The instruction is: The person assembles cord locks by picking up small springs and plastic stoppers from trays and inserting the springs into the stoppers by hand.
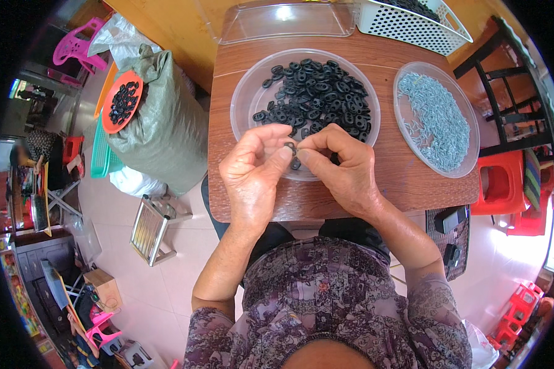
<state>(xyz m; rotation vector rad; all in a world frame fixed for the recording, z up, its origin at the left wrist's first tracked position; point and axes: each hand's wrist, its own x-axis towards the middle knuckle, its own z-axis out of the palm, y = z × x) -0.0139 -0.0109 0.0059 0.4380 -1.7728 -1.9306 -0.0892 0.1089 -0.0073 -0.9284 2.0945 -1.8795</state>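
Between the fingertips of my left hand [250,175] is a small black oval plastic piece with holes [290,147]. The thumb and forefinger of my right hand [346,163] are pinched against that piece; whatever they grip is too small to make out. Both hands are over the near rim of a round clear tray [247,101], which bears a heap of similar black pieces [320,92]. On the right, a second clear tray [472,132] holds a pile of tiny slender light-blue parts [437,120], their kind too small to tell.
A white perforated basket [406,27] and a clear lid [286,24] lie at the table's far side. Left of the wooden table [224,80] stands a bulging sack [166,129] with an orange dish [123,101] on it. Red stools [498,184] stand right, a metal-framed stool [154,230] left.
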